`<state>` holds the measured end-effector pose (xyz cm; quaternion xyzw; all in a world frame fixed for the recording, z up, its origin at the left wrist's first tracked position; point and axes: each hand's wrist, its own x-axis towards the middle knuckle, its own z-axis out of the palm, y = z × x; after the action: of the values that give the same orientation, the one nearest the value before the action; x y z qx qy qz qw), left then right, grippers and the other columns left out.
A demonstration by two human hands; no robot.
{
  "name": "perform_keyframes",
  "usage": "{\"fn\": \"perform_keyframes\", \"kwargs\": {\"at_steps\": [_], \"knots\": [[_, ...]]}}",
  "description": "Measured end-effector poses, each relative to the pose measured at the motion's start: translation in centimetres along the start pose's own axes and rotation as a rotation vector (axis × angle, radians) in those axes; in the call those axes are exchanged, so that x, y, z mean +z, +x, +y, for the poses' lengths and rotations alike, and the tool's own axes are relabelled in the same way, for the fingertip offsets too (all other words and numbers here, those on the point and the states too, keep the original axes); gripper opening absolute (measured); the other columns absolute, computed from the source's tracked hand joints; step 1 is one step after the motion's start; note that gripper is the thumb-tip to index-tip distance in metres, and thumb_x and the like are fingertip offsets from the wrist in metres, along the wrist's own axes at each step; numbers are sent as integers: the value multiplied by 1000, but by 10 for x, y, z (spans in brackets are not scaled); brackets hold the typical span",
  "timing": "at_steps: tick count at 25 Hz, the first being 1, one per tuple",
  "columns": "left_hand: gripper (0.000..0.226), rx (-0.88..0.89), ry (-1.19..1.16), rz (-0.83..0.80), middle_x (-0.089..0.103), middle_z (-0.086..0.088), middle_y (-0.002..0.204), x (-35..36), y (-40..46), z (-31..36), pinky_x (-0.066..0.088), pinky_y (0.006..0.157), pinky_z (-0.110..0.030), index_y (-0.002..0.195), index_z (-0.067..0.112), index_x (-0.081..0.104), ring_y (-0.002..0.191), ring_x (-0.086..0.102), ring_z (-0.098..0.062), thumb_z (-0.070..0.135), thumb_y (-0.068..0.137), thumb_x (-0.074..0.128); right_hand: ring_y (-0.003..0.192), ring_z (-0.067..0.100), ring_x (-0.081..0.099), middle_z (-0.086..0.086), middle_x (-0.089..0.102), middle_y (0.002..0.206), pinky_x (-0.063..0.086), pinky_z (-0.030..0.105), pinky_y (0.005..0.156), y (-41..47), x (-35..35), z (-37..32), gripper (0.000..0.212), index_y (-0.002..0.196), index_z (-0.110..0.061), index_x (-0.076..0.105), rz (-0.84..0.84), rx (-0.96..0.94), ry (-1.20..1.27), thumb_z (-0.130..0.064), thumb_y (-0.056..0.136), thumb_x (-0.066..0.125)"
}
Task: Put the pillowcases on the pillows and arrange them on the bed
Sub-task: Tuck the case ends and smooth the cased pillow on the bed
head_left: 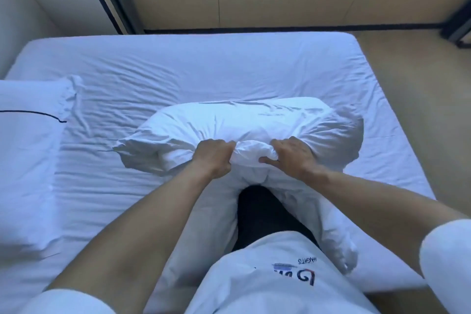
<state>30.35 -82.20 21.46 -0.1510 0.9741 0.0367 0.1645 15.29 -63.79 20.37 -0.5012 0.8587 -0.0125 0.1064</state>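
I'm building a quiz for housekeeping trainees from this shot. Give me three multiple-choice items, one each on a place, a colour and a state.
1. Where does the second pillow lie?
A. on the floor
B. at the bed's left side
C. against the wall panel

2. What colour is the line on that pillow?
A. red
B. gold
C. dark

3. What are the hands doing?
A. both gripping bunched fabric
B. both resting flat
C. one hanging idle

Answers:
1 B: the second pillow lies on the bed, at its left.
2 C: a thin dark line crosses it.
3 A: the left hand and right hand clutch the pillowcase over the middle pillow.
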Motion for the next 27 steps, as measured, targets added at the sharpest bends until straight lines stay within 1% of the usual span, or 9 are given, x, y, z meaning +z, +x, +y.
{"fn": "perform_keyframes", "kwargs": {"at_steps": [4, 6, 8, 11, 13, 19, 24, 26, 27], "knots": [[15, 29, -56, 158, 50, -7, 105, -24, -53, 39, 38, 64, -37, 86, 16, 43, 74, 54, -33, 12, 79, 55, 89, 35, 63, 8, 70, 85, 33, 35, 71, -58, -38, 5, 61, 100, -13, 58, 92, -23, -38, -72, 89, 51], [19, 43, 4, 220, 51, -6, 111, -34, -80, 50, 39, 81, -42, 85, 19, 40, 93, 51, -32, 13, 76, 56, 82, 35, 63, 7, 69, 77, 30, 33, 70, -83, -51, 0, 66, 96, -10, 58, 142, -73, -81, -75, 88, 45], [20, 55, -12, 224, 57, -2, 101, -51, -107, 55, 39, 93, -46, 84, 20, 39, 103, 54, -34, 13, 76, 55, 74, 34, 61, 7, 66, 70, 31, 31, 69, -108, -62, -11, 72, 93, -8, 60, 215, -114, -92, -76, 86, 39], [18, 54, -68, 253, 45, 1, 70, -75, -146, 60, 37, 64, -34, 84, 17, 40, 68, 51, -33, 10, 76, 54, 55, 31, 57, 4, 58, 57, 33, 26, 63, -145, -85, -23, 64, 81, -8, 62, 484, -250, -114, -68, 90, 46], [19, 50, -23, 317, 40, 1, 63, -90, -173, 67, 28, 57, -32, 86, 16, 42, 54, 38, -26, 11, 74, 55, 52, 30, 54, 3, 55, 55, 41, 28, 61, -166, -102, -27, 57, 77, -8, 62, 593, -342, -126, -62, 92, 54], [20, -3, -43, 396, 37, -3, 61, -125, -204, 81, 31, 59, -34, 84, 17, 40, 60, 41, -33, 12, 72, 56, 53, 33, 55, 6, 56, 58, 49, 35, 62, -180, -138, -31, 51, 75, -7, 59, 669, -427, -129, -55, 93, 65], [20, -68, 0, 659, 40, -8, 60, -166, -214, 80, 31, 58, -36, 80, 15, 44, 57, 43, -36, 15, 75, 64, 54, 31, 52, 7, 56, 60, 43, 36, 64, -183, -200, -32, 57, 75, -7, 57, 739, -457, -123, -59, 97, 58], [22, -68, 54, 759, 47, -11, 58, -144, -219, 92, 29, 54, -33, 79, 13, 48, 51, 46, -38, 9, 67, 65, 60, 31, 55, 7, 59, 65, 44, 37, 67, -193, -189, -24, 53, 76, -9, 58, 745, -488, -121, -59, 97, 58], [25, -57, 86, 720, 52, -10, 59, -115, -224, 105, 28, 52, -31, 78, 13, 50, 50, 50, -38, 6, 61, 67, 63, 30, 57, 6, 61, 67, 46, 38, 68, -204, -162, -18, 48, 77, -11, 59, 726, -513, -99, -56, 96, 61]]}}
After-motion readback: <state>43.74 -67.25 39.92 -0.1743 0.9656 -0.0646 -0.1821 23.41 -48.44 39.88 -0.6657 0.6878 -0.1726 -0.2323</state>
